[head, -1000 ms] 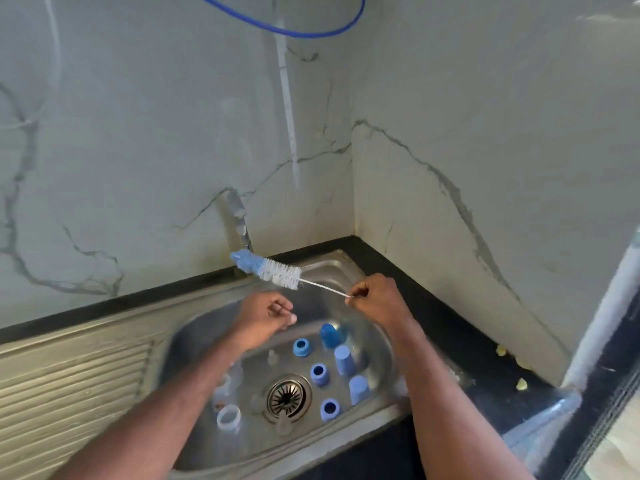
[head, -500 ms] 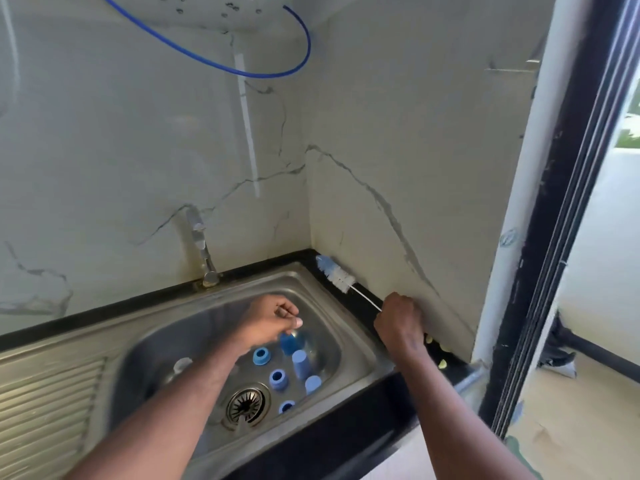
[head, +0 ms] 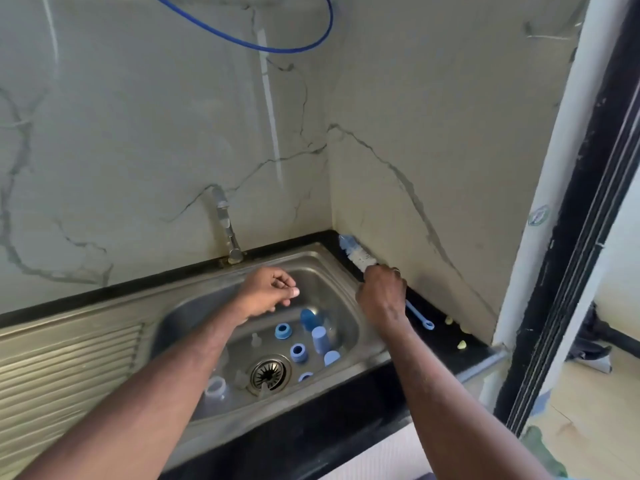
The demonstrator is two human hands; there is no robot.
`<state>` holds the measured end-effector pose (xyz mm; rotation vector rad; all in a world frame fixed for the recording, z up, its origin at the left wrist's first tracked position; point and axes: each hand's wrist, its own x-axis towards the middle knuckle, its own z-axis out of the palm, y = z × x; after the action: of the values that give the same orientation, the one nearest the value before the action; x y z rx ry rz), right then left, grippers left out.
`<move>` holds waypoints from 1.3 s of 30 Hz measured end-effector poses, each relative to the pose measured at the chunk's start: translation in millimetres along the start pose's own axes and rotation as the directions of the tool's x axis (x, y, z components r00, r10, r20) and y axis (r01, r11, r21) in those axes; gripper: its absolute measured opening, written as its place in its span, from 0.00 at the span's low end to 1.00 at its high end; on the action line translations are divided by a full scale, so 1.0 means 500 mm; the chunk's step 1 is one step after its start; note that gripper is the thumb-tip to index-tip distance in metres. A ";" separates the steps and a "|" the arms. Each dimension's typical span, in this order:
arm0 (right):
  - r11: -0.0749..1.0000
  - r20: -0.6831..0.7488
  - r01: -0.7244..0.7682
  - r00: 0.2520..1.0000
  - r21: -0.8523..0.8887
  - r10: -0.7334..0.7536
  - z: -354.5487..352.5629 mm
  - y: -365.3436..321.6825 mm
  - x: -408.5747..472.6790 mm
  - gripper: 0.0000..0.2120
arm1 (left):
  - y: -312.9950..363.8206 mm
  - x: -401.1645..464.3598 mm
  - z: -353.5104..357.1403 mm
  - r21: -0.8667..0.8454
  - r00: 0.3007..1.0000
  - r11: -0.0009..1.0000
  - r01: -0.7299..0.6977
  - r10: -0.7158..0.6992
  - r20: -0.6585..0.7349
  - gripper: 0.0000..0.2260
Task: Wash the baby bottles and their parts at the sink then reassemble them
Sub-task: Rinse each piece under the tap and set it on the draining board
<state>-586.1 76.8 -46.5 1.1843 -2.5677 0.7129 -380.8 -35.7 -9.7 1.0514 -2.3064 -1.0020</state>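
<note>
A bottle brush [head: 358, 255] with white bristles and a blue tip lies on the black counter [head: 446, 344] against the right wall; its blue handle end [head: 426, 323] pokes out to the lower right. My right hand [head: 381, 297] is over the brush's middle, fingers loosely curled, knuckles toward the camera. My left hand [head: 268, 292] hovers above the sink [head: 322, 258], fingers loosely curled, holding nothing that I can see. In the basin lie several blue screw rings [head: 283, 331], blue caps [head: 320, 339], a clear bottle [head: 216, 389] and a clear nipple [head: 255, 339].
The tap [head: 227, 230] stands at the sink's back rim. The drain strainer [head: 270, 373] sits at the basin's middle front. A ribbed drainboard [head: 62, 368] extends left. Yellowish crumbs [head: 461, 345] lie on the counter's right end. A dark door frame [head: 568, 237] stands at right.
My right hand carried the brush from above the sink to the right counter and laid it along the wall; it has slid from the handle end to the brush's middle. My left hand barely moved.
</note>
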 end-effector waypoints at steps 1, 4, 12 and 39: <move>0.999 0.013 0.040 0.999 0.025 -0.040 0.004 -0.030 0.004 0.05 | -0.007 -0.007 -0.015 0.003 1.000 1.000 0.003 -0.003 -0.020 0.05; 0.982 0.072 0.142 0.986 0.123 -0.152 0.025 -0.123 0.007 0.05 | -0.038 -0.022 -0.067 0.013 0.998 1.000 0.018 -0.017 -0.068 0.05; 0.909 0.087 0.316 0.932 0.273 -0.351 0.092 -0.321 0.007 0.08 | -0.180 -0.029 -0.189 -0.141 0.952 0.985 0.097 -0.134 -0.274 0.04; 0.773 0.543 0.309 0.568 0.554 -0.618 0.405 -0.486 -0.016 0.26 | -0.410 0.049 -0.251 -0.240 0.896 0.957 0.161 -0.244 -0.371 0.07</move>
<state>-396.2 -157.5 -142.0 2.6316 -2.4085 0.7705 -221.5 -203.2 -79.6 1.2939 -1.7553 -0.9703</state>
